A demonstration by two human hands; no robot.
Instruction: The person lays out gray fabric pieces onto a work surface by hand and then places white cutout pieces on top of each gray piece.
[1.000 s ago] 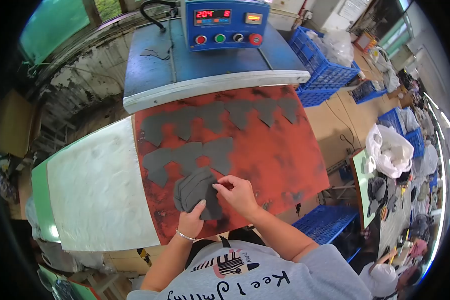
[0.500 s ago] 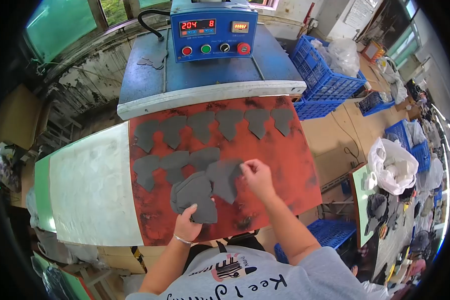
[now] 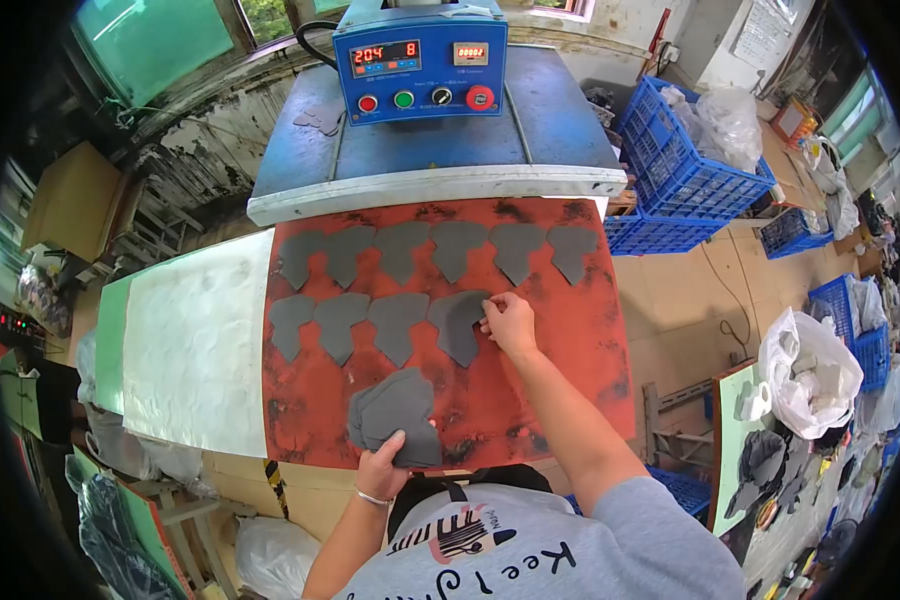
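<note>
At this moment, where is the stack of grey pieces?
In the head view, the stack is slightly left of centre, in the left hand, over the near part of the red mat, below the second row of pieces.

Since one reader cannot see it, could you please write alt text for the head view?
The right hand touches a grey piece among others in two rows on a red mat; the left hand holds a grey stack.
</note>
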